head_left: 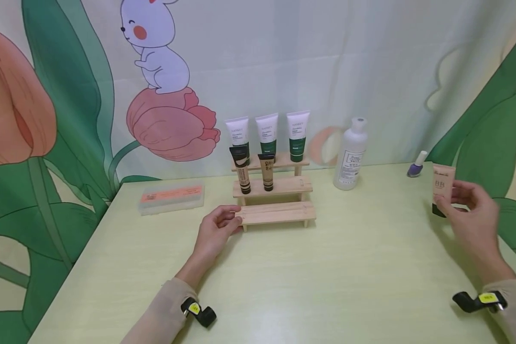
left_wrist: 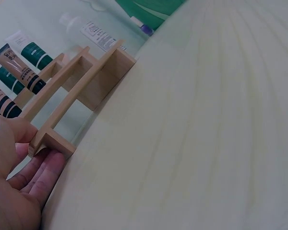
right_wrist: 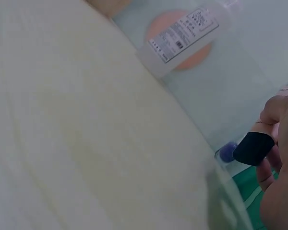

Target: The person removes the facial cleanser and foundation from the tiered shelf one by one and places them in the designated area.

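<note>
A pink BB cream tube [head_left: 444,185], black cap downward, is pinched between the thumb and fingers of my right hand [head_left: 475,210] at the table's right side. In the right wrist view its black cap [right_wrist: 253,148] shows clear of the tabletop. My left hand [head_left: 217,229] grips the left end of the lowest step of a three-step wooden stand [head_left: 279,213]; the left wrist view shows the thumb on top and fingers beneath. Two small tubes, one black and beige [head_left: 242,172] and one gold [head_left: 267,173], stand on the middle step. White-and-green tubes [head_left: 298,136] line the top step.
A white labelled bottle [head_left: 350,157] stands right of the stand. Farther right, near the back edge, is a purple nail polish bottle [head_left: 416,165] with a white cap. A flat translucent case [head_left: 171,198] with an orange label lies to the left. A printed curtain [head_left: 258,57] hangs behind.
</note>
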A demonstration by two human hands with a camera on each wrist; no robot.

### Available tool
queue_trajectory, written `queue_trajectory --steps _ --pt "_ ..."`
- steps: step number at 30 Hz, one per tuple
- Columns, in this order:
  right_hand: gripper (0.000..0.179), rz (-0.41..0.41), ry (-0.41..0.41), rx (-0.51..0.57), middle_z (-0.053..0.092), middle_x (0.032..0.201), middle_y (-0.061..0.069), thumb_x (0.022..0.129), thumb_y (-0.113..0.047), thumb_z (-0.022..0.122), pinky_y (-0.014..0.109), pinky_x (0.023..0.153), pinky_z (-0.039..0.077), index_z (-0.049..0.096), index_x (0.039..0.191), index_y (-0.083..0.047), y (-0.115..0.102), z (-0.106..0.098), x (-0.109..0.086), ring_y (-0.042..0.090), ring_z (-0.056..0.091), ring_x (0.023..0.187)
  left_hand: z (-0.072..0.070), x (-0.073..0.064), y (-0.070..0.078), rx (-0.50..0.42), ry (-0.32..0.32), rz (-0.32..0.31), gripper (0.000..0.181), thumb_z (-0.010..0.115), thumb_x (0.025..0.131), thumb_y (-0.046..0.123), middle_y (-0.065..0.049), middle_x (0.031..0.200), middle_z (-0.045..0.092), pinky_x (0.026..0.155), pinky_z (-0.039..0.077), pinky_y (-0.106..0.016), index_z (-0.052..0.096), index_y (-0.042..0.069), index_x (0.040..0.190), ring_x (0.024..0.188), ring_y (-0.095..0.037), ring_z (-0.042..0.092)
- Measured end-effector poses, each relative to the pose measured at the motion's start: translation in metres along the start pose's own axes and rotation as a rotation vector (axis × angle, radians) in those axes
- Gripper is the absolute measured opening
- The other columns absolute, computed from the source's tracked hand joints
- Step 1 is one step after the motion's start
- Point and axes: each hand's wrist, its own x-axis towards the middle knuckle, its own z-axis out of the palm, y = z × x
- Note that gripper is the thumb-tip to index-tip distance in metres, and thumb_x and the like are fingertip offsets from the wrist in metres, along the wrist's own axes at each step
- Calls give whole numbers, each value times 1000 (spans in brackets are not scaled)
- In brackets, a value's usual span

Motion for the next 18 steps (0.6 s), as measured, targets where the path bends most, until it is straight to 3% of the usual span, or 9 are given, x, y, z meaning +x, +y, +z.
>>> queue_trajectory --steps 9,14,18 --pt "47 -16 -59 -94 62 105 -19 102 -16 82 -1 75 50 67 145 -5 21 3 0 -1 57 96 0 2 2 -18 5 20 28 74 104 -4 -13 107 68 90 71 -34 74 -1 132 96 -19 74" --pt "52 -15 -87 -190 60 105 -19 104 -23 81 -1 74 49 65 148 1 29 6 -4 -1 55 95 0 0 1 7 6 -3 28 75 104 -3 -14 108 68 90 71 -33 75 1 132 96 -18 74" --pt "51 -19 -115 -207 60 106 -19 105 -25 80 -1 73 48 65 146 2 34 7 -6 -1 55 94 0 0 0 18 5 -3 28 75 105 -2 -16 110 69 89 71 -33 75 1 132 97 -19 74"
